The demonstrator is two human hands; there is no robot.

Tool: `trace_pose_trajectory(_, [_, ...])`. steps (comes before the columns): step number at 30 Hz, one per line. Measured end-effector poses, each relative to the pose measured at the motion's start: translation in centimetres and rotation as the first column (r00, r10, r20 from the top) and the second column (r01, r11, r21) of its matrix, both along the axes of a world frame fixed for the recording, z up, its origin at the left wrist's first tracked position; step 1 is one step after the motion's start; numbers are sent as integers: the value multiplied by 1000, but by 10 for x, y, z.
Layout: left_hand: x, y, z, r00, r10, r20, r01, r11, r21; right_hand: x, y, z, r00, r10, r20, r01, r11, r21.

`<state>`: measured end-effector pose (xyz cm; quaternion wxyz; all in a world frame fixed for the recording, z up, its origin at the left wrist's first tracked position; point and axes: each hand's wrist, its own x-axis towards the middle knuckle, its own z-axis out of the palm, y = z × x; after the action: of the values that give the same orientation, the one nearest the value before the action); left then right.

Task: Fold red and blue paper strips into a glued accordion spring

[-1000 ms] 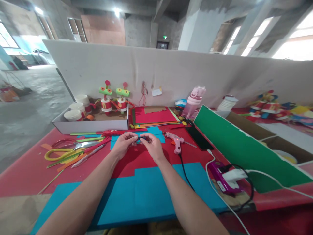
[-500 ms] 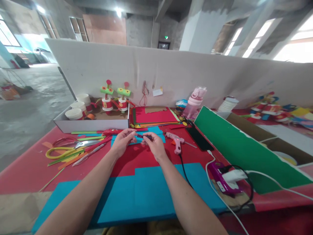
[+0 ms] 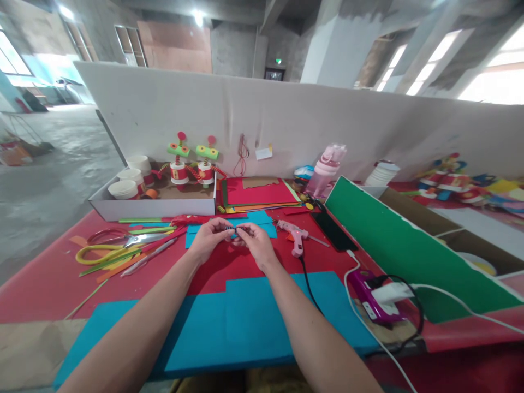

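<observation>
Between my fingertips is a small dark folded paper spring [image 3: 231, 230], mostly covered by the fingers. My left hand [image 3: 209, 238] pinches its left end, and my right hand [image 3: 256, 243] grips the right end, with the thumbs close together. Below the hands lie light blue paper pieces [image 3: 262, 219] on the red table cover [image 3: 208, 278]. A pink glue gun [image 3: 298, 234] rests just right of my right hand. Left of my left hand are yellow-and-red-handled scissors [image 3: 110, 246] among several coloured paper strips [image 3: 123, 266].
A white box [image 3: 164, 207] holds paper cups and two paper-cup robot figures [image 3: 179, 164]. Stacked coloured sheets [image 3: 262, 195], a pink bottle [image 3: 326, 172], a black phone [image 3: 333, 230], a green panel [image 3: 401, 245] and a purple power strip [image 3: 379, 305] with cables surround the work area.
My hands have drawn closer together, and less of the paper spring shows between them. The things on the table have stayed in place.
</observation>
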<state>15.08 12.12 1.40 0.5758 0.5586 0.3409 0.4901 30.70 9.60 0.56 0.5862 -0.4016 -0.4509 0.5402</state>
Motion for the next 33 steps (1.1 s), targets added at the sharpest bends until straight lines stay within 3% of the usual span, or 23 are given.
trace_pose_trajectory(4, [1, -3, 2, 994, -82, 70, 89, 991, -101, -3, -1, -4, 999, 5, 47, -9, 995, 96])
trace_pose_trajectory(7, [0, -2, 2, 994, -86, 66, 92, 991, -97, -2, 0, -4, 995, 22, 99, -36, 989, 141])
trace_pose_trajectory(9, [-1, -1, 1, 998, -37, 53, 40, 997, -69, 2, 0, -1, 982, -110, 155, 80, 978, 192])
trace_pose_trajectory(12, [-1, 0, 1, 999, 21, 38, -19, 998, -52, 8, -2, 5, 896, -347, 278, 257, 915, 313])
trace_pose_trajectory(17, [2, -3, 2, 999, -1, 34, 3, 998, -63, 5, -11, 13, 822, -344, 453, 130, 889, 438])
trace_pose_trajectory(28, [15, -9, 1, 998, 51, 39, -47, 995, -89, 2, -10, 10, 791, -364, 491, 154, 896, 417])
trace_pose_trajectory(33, [11, -7, 2, 998, 51, 47, -46, 994, -100, 7, -6, 9, 834, -378, 401, 235, 902, 362])
